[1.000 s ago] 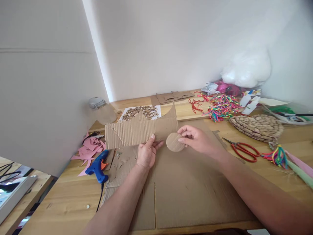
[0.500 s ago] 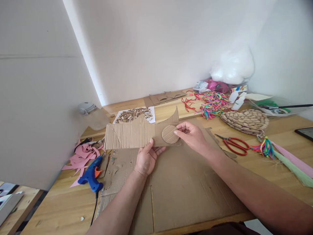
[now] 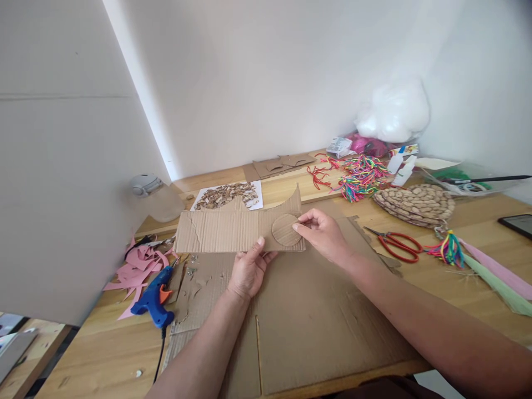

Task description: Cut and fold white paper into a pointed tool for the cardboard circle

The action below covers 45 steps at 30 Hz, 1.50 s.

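Observation:
A piece of corrugated cardboard [image 3: 220,231] with curved cutouts along its far edge is raised above the table. My left hand [image 3: 248,271] grips it from the near edge, thumb on top and fingers underneath. Against its right end lies a round cardboard disc [image 3: 286,230]. My right hand [image 3: 322,231] pinches the disc at its right edge between thumb and fingers. Beneath both hands a large cardboard sheet [image 3: 316,321] covers the table.
At left lie a blue glue gun [image 3: 154,296] and pink scraps [image 3: 135,266]. Behind sits paper with brown chips [image 3: 228,195]. To the right are red-handled scissors [image 3: 399,246], colourful yarn tassels [image 3: 361,174], a woven heart-like piece [image 3: 415,204], glue bottles [image 3: 403,170] and a phone [image 3: 517,227].
The cardboard piece, the disc and both hands appear slightly lower and to the left, along with a small shift of the whole view. Both grips stay the same.

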Available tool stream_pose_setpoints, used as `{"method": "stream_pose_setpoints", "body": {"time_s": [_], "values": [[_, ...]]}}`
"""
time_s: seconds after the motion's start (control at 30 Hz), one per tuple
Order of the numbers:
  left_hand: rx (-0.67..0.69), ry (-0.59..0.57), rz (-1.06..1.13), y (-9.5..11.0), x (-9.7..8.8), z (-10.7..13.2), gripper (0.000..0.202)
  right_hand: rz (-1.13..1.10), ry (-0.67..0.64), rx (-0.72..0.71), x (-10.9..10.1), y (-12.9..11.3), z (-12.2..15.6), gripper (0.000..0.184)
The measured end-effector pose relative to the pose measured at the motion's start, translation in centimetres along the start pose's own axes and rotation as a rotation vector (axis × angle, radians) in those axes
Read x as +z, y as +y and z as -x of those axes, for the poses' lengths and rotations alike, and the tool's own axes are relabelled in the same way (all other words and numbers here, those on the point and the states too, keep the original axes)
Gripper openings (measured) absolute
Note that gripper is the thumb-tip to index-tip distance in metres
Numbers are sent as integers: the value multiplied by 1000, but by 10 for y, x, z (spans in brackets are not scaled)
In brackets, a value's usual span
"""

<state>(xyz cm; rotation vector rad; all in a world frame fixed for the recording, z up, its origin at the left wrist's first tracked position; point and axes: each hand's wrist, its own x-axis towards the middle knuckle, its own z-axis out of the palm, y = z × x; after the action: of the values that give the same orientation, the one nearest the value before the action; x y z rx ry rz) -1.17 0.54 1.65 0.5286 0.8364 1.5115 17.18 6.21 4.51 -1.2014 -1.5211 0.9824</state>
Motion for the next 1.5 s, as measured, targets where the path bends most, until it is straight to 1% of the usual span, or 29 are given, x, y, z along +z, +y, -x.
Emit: {"method": "stream_pose_setpoints", "body": {"time_s": [0.13,0.27,0.37,0.47,0.53,0.6,0.67,0.7,0.8,0.97,1.23,1.5], "values": [[9,33,-54,-5,4,3,45,6,-14,-8,7,2,5,21],[30,76,-94,-7,7,4,51,1,-30,-31,10,1,8,19],[62,95,-98,-5,6,3,52,-180,-55,6,10,0,7,23],[88,91,-95,-3,3,1,55,-379,-73,132,9,1,5,33],[83,83,-103,-2,2,0,55,-436,-146,203,8,2,4,41],[66,75,-114,-2,1,0,56,-471,-256,232,8,3,5,45],[52,70,-119,-2,1,0,56,-501,-327,233,9,4,6,40],[46,68,-119,-3,1,0,56,-512,-339,231,10,4,7,37],[37,65,-114,-3,1,1,56,-520,-324,224,12,5,8,35],[28,55,-109,-2,1,2,58,-506,-295,231,12,8,7,39],[21,65,-112,-1,2,2,55,-502,-282,248,12,5,8,42],[29,60,-126,-1,3,3,58,-490,-283,221,12,8,7,38]]}}
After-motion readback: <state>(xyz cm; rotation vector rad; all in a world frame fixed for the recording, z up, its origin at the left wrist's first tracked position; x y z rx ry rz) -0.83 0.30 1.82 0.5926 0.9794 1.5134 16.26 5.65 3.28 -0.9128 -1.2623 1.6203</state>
